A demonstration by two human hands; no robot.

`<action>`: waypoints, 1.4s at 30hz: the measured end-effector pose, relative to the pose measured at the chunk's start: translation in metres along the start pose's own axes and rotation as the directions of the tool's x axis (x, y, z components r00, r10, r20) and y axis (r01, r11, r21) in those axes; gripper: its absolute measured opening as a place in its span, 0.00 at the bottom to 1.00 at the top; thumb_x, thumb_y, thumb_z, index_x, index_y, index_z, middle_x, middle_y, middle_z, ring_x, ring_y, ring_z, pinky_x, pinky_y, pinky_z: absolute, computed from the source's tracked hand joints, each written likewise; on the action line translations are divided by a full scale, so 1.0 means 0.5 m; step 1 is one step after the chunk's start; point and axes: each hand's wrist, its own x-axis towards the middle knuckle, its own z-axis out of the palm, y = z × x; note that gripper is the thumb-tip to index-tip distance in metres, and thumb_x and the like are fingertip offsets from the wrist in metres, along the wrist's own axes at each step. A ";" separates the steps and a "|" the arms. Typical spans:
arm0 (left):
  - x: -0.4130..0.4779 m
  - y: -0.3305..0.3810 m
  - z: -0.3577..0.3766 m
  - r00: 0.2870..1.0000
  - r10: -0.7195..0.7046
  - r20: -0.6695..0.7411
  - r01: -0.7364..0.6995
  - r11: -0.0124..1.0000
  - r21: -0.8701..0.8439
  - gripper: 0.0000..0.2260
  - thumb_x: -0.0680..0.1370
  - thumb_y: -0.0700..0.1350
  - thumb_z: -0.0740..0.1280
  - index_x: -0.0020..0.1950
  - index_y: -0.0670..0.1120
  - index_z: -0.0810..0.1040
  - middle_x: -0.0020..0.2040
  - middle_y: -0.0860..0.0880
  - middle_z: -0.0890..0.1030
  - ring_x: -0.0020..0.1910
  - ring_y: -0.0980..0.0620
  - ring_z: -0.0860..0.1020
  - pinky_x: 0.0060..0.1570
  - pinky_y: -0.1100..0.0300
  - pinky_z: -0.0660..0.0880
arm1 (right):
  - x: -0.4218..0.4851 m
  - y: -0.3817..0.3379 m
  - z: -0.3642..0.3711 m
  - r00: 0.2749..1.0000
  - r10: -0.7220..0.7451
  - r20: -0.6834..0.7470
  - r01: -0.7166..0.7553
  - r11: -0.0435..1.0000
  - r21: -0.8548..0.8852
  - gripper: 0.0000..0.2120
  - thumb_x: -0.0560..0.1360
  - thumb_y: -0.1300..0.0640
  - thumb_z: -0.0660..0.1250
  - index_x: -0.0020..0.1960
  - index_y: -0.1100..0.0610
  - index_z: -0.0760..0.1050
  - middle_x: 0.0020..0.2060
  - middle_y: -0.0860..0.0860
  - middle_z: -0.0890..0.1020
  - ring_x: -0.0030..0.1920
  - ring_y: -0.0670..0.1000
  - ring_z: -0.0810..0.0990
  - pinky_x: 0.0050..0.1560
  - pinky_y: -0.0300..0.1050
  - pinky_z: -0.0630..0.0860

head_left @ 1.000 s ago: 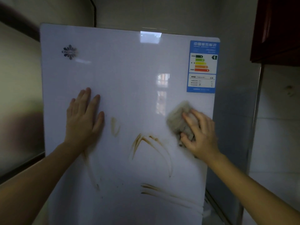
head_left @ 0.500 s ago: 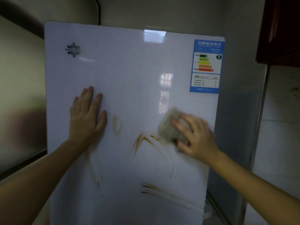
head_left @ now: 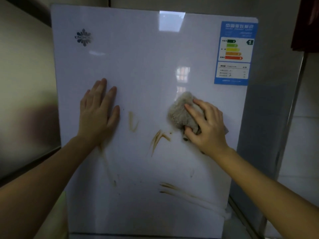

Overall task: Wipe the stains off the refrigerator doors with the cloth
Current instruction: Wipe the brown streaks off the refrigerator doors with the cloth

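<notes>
The white glossy refrigerator door (head_left: 148, 66) fills the view. Brown streaks mark it: a small V-shaped stain (head_left: 132, 121) beside my left hand, a peaked stain (head_left: 158, 138) in the middle, a long faint streak (head_left: 107, 166) lower left, and double streaks (head_left: 174, 188) near the bottom. My left hand (head_left: 98, 114) lies flat on the door, fingers apart. My right hand (head_left: 205, 126) presses a bunched grey-beige cloth (head_left: 179, 111) against the door, just right of the peaked stain.
A blue energy label (head_left: 234, 52) is stuck at the door's top right, a snowflake logo (head_left: 83, 37) at top left. A grey wall (head_left: 25, 83) is to the left. A dark red cabinet (head_left: 307, 23) hangs upper right, above white tiles (head_left: 303, 135).
The right hand swept the cloth left and down across the arc of the middle stain and back; that arc's right part is gone. The left hand stayed flat. The camera moved closer.
</notes>
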 end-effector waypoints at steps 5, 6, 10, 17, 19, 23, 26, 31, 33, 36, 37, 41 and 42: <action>-0.004 -0.015 -0.014 0.997 0.063 -0.039 -0.063 0.998 -0.006 0.24 0.82 0.53 0.57 0.76 0.43 0.68 0.79 0.39 0.63 0.78 0.38 0.62 0.75 0.41 0.60 | -0.052 -0.047 0.034 0.964 -0.244 0.101 0.247 0.969 -0.015 0.29 0.77 0.44 0.72 0.74 0.54 0.73 0.70 0.58 0.75 0.68 0.59 0.74 0.64 0.56 0.71; -0.008 -0.021 -0.016 0.996 0.071 -0.048 -0.071 0.997 0.000 0.24 0.82 0.53 0.57 0.75 0.42 0.69 0.79 0.38 0.63 0.78 0.37 0.63 0.75 0.41 0.61 | -0.062 -0.052 0.039 0.944 -0.301 0.132 0.306 0.952 -0.020 0.28 0.77 0.44 0.71 0.74 0.53 0.74 0.70 0.58 0.75 0.67 0.59 0.75 0.63 0.56 0.71; -0.046 -0.071 -0.023 0.995 0.054 -0.081 -0.052 0.998 0.025 0.23 0.83 0.53 0.57 0.74 0.42 0.70 0.80 0.39 0.63 0.78 0.38 0.62 0.75 0.43 0.61 | -0.071 -0.071 0.053 0.967 -0.242 0.085 0.246 0.968 -0.039 0.26 0.77 0.45 0.71 0.72 0.53 0.76 0.68 0.57 0.77 0.66 0.59 0.76 0.62 0.56 0.73; -0.153 -0.118 -0.022 0.998 -0.005 -0.057 0.006 1.000 0.018 0.24 0.84 0.54 0.56 0.76 0.42 0.68 0.80 0.39 0.61 0.79 0.39 0.61 0.76 0.47 0.58 | -0.003 -0.148 0.092 0.998 0.023 -0.052 -0.024 1.000 -0.003 0.28 0.75 0.48 0.73 0.72 0.55 0.75 0.70 0.58 0.75 0.69 0.59 0.73 0.69 0.49 0.64; -0.173 -0.120 -0.016 0.999 -0.017 -0.044 0.017 1.000 -0.010 0.24 0.84 0.54 0.56 0.76 0.43 0.67 0.80 0.39 0.61 0.79 0.39 0.60 0.77 0.49 0.56 | 0.000 -0.165 0.102 0.999 -0.026 -0.029 0.026 1.000 -0.012 0.28 0.75 0.48 0.73 0.72 0.55 0.76 0.69 0.59 0.76 0.68 0.60 0.74 0.68 0.53 0.67; -0.192 -0.128 -0.006 0.999 -0.026 -0.033 0.024 0.998 -0.057 0.25 0.83 0.54 0.56 0.77 0.43 0.66 0.81 0.39 0.60 0.80 0.39 0.60 0.80 0.53 0.51 | 0.023 -0.179 0.115 0.997 -0.046 -0.060 0.044 0.999 -0.033 0.26 0.74 0.50 0.74 0.70 0.54 0.77 0.67 0.58 0.77 0.66 0.59 0.76 0.64 0.55 0.71; -0.189 -0.123 -0.001 0.998 -0.038 -0.042 0.034 0.996 -0.086 0.25 0.83 0.53 0.58 0.77 0.42 0.66 0.80 0.39 0.61 0.80 0.39 0.59 0.80 0.48 0.53 | 0.062 -0.212 0.136 0.982 0.125 -0.144 -0.128 0.992 -0.011 0.27 0.74 0.49 0.73 0.72 0.53 0.76 0.69 0.57 0.75 0.68 0.57 0.73 0.66 0.53 0.69; -0.190 -0.136 -0.007 1.000 -0.005 -0.027 0.002 0.996 -0.094 0.25 0.83 0.54 0.57 0.77 0.44 0.66 0.81 0.40 0.60 0.81 0.41 0.59 0.80 0.51 0.52 | 0.088 -0.280 0.181 0.998 0.019 -0.057 -0.019 1.000 0.001 0.29 0.73 0.48 0.74 0.72 0.54 0.76 0.69 0.58 0.75 0.68 0.59 0.74 0.66 0.54 0.69; -0.194 -0.149 -0.014 1.000 0.025 -0.015 -0.026 0.997 -0.068 0.25 0.83 0.54 0.57 0.78 0.44 0.66 0.81 0.40 0.60 0.81 0.41 0.58 0.80 0.54 0.50 | 0.074 -0.287 0.185 0.994 -0.110 0.015 0.111 0.994 -0.011 0.27 0.73 0.48 0.74 0.71 0.54 0.77 0.68 0.59 0.77 0.66 0.61 0.77 0.63 0.56 0.71; -0.207 -0.152 -0.022 0.999 0.041 0.015 -0.040 0.998 -0.044 0.25 0.83 0.53 0.58 0.78 0.44 0.65 0.80 0.39 0.61 0.80 0.40 0.60 0.80 0.54 0.49 | 0.077 -0.270 0.172 0.987 -0.161 0.026 0.162 0.986 -0.038 0.27 0.72 0.49 0.75 0.70 0.54 0.78 0.67 0.59 0.78 0.64 0.60 0.77 0.62 0.56 0.72; -0.213 -0.147 -0.023 0.999 0.042 0.030 -0.041 0.998 -0.045 0.26 0.83 0.54 0.58 0.78 0.43 0.66 0.80 0.38 0.61 0.80 0.40 0.60 0.81 0.53 0.49 | 0.089 -0.265 0.170 0.991 -0.135 0.000 0.135 0.990 -0.041 0.27 0.72 0.50 0.75 0.70 0.54 0.78 0.67 0.58 0.78 0.64 0.60 0.77 0.62 0.55 0.71; -0.222 -0.139 -0.028 0.998 0.048 0.047 -0.046 0.998 -0.053 0.26 0.82 0.53 0.58 0.77 0.42 0.67 0.80 0.38 0.62 0.80 0.40 0.61 0.81 0.52 0.49 | 0.158 -0.283 0.185 0.992 0.038 -0.120 -0.041 0.999 -0.023 0.27 0.73 0.49 0.73 0.71 0.54 0.77 0.68 0.57 0.76 0.67 0.57 0.73 0.63 0.52 0.68; -0.222 -0.143 -0.030 0.998 0.049 0.047 -0.047 0.998 -0.049 0.26 0.82 0.53 0.58 0.78 0.42 0.66 0.80 0.38 0.62 0.80 0.40 0.61 0.80 0.51 0.50 | 0.165 -0.294 0.193 0.992 0.045 -0.120 -0.048 0.999 -0.017 0.27 0.73 0.49 0.73 0.71 0.54 0.76 0.68 0.57 0.76 0.67 0.57 0.73 0.64 0.52 0.68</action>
